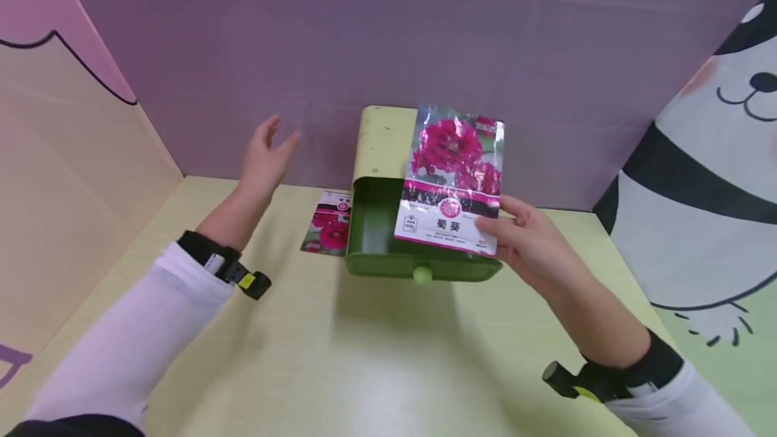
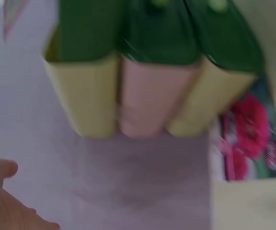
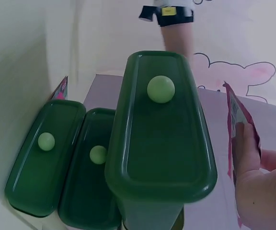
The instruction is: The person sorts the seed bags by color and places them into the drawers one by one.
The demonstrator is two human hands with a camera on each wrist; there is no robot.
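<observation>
Working from the left of the head view: my left hand (image 1: pixel 265 154) is raised off the table with fingers spread and relaxed, holding nothing, near the purple back wall (image 1: pixel 340 39). Below and right of it a second seed packet (image 1: pixel 328 224) lies flat on the table (image 1: pixel 364 356), just beside the left side of the small drawer cabinet (image 1: pixel 388 154). The cabinet stands against the back wall; one green drawer (image 1: pixel 388 248) is pulled well out, its round knob (image 1: pixel 422 274) facing me, and the right wrist view shows two further drawers (image 3: pixel 66 163) pushed in. My right hand (image 1: pixel 534 248) pinches the lower right corner of the flower seed packet (image 1: pixel 452 177), thumb on the printed face, holding it upright above the open drawer and not yet inside it. Assessment: the drawer is open and one packet is in hand over it, so placement appears under way but incomplete. The packet on the table is untouched, and the drawer remains to be closed. I cannot tell what the drawer already contains.
</observation>
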